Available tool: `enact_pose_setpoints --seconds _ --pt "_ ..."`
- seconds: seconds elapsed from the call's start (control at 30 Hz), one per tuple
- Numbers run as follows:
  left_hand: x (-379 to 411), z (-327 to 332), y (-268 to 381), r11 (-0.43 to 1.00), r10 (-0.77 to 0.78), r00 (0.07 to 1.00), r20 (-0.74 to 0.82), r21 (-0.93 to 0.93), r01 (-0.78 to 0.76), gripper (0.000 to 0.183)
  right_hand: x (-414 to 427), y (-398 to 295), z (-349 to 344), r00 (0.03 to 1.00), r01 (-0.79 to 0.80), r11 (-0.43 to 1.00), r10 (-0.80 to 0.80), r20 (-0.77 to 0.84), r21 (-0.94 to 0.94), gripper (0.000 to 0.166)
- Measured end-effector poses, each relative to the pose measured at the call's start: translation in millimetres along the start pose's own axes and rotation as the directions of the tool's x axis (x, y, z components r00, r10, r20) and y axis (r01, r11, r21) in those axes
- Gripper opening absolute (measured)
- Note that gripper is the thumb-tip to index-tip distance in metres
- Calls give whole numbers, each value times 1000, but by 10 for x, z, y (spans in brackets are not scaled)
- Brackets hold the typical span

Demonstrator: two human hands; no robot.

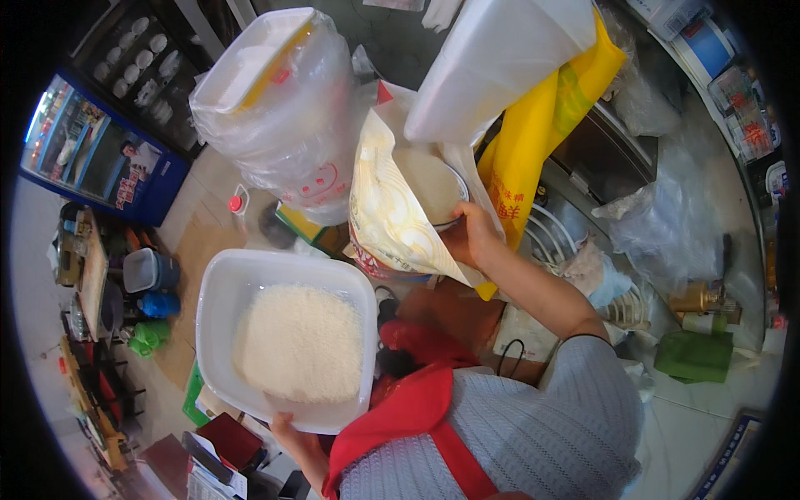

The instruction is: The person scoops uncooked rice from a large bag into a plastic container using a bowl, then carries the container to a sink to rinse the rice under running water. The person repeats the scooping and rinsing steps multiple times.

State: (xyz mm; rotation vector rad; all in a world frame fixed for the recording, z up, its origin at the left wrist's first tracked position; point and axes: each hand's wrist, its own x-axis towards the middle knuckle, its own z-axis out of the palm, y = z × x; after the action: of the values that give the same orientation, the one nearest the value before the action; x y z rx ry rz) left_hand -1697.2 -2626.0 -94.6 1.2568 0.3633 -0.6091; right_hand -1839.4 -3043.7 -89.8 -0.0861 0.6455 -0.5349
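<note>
My left hand (294, 437) grips the near rim of a white plastic tub (208, 325), which holds a mound of pale rice-like grains (300, 344). To its upper right, an opened cream-patterned sack (387, 212) stands with its mouth spread. Inside the sack, my right hand (469, 231) holds the edge of a round bowl (464, 187) filled with off-white grains (427, 181). Part of that hand's fingers is hidden by the bowl and sack.
Behind the tub stands a plastic-wrapped stack (294, 125) topped by a white tray. A large white plastic container (500, 62) and a yellow bag (531, 144) overhang the sack's right side. A red-capped bottle (237, 203) stands on the floor beyond.
</note>
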Motion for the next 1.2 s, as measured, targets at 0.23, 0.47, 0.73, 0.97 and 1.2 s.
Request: enact_pose_setpoints --seconds 0.23,0.47,0.73,0.97,1.2 --pt "97 -141 -102 998 55 998 -1 -4 -55 74 -112 -11 51 998 22 988 -30 -49 -154 63" --pt "-23 -12 -96 994 111 993 -29 -20 -111 73 -189 -16 -102 968 168 924 -220 -119 -343 63" --pt "12 -46 -72 991 125 992 5 53 -125 71 -22 -57 -153 931 234 896 -319 -181 -376 61" --pt "-39 3 -114 991 99 992 80 84 -106 72 -803 -171 206 967 193 931 -233 -98 -310 64" --pt "-71 120 -198 987 18 997 75 155 -30 64 -1496 -69 84 953 201 892 -274 -130 -406 67"
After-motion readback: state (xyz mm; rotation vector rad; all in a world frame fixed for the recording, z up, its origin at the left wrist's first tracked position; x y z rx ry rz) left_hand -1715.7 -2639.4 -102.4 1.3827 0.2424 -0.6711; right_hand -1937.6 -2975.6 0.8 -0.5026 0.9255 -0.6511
